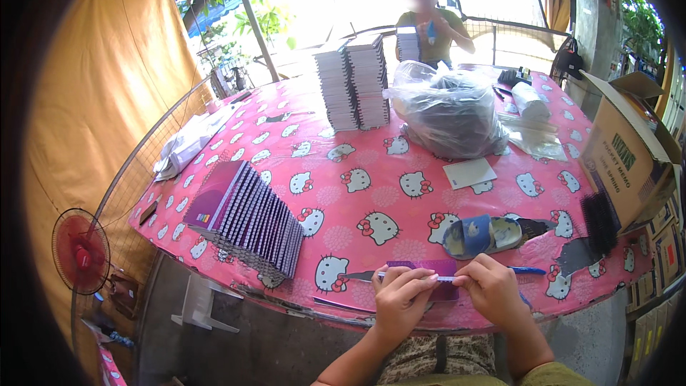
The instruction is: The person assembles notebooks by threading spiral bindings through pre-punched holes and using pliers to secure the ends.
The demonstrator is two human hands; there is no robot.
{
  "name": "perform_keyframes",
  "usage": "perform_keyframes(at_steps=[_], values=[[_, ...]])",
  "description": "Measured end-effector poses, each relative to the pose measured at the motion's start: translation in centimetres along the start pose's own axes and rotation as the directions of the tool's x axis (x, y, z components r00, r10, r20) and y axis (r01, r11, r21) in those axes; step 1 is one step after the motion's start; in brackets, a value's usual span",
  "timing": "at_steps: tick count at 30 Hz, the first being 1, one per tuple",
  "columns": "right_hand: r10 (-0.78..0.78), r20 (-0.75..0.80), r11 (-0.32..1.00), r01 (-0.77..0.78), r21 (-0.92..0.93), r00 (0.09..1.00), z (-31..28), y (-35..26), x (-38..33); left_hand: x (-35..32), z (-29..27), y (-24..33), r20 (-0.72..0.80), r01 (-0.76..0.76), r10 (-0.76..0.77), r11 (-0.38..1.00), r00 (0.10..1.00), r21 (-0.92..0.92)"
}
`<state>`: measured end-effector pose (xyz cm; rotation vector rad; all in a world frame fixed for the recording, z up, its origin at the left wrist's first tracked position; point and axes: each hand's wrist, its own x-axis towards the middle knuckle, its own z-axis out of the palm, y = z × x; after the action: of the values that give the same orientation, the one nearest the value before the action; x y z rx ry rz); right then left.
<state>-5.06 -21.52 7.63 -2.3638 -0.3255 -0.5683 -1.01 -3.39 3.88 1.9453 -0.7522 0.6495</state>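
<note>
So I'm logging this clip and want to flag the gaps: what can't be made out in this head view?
- Purple notebook: both the left hand and the right hand cover its near edge, so the fingers' action there is hidden.
- Clear plastic bag: the dark contents are too blurred to identify.
- Cardboard box: cut off by the right rim, inside unseen.
- Blue pen: mostly behind the right hand.

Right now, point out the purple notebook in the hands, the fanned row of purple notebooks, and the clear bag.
purple notebook [430, 269], head view, top cover edge above the fingers.
fanned row of purple notebooks [246, 218], head view, middle of the spines.
clear bag [450, 111], head view, bulging front.
</note>
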Motion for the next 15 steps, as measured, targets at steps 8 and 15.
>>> perform_keyframes(at_steps=[8, 15], values=[[0.033, 0.025, 0.999, -0.034, 0.024, 0.999, 0.17, 0.04, -0.03, 0.03, 0.21, 0.32, -0.014, 0.032, -0.032, 0.999, 0.999, -0.014], [-0.041, 0.002, 0.998, 0.041, 0.052, 0.999, 0.31, -0.11, 0.17, -0.24, 0.38, 0.35, -0.041, 0.039, -0.039, 0.999, 0.998, -0.006]])
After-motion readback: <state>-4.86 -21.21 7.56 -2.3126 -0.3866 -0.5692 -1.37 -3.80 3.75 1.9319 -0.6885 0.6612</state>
